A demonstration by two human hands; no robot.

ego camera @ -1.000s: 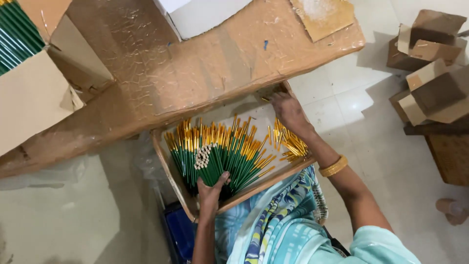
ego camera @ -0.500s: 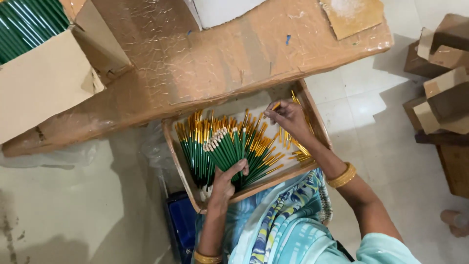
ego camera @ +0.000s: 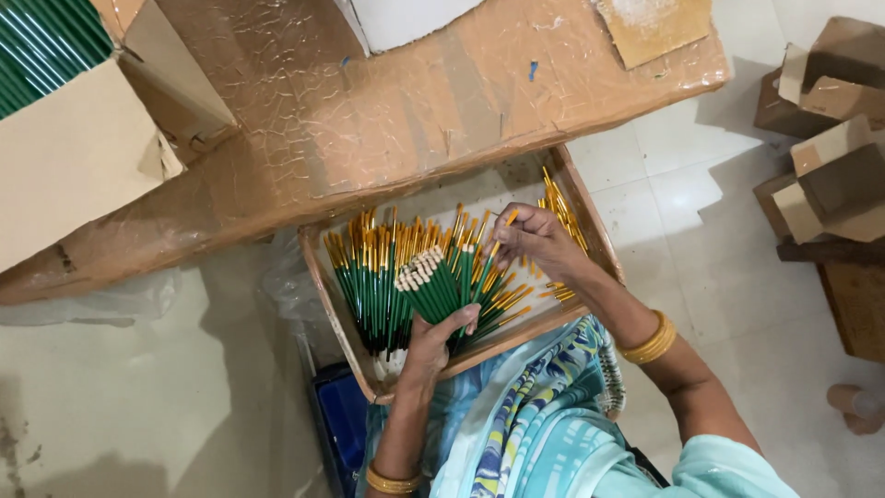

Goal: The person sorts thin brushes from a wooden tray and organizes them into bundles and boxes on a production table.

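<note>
I judge this is sorting: my left hand [ego camera: 433,343] is closed around a bunch of green brushes [ego camera: 441,288] over the wooden tray [ego camera: 343,323] below the desk [ego camera: 369,120], while my right hand [ego camera: 535,238], wrist bent, seems to pinch one brush [ego camera: 490,254]. Next calls for seating it squarely in the bunch.

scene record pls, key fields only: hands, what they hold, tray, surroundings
left hand: grips a fanned bundle of green brushes with yellow ends
right hand: pinches a single brush above the tray
tray: shallow wooden, on the lap, holds more green brushes
loose yellow pieces: at the tray's right side
table: brown, paper-covered, behind the tray
cardboard box: on the table, left
bangles: gold, right wrist
</note>
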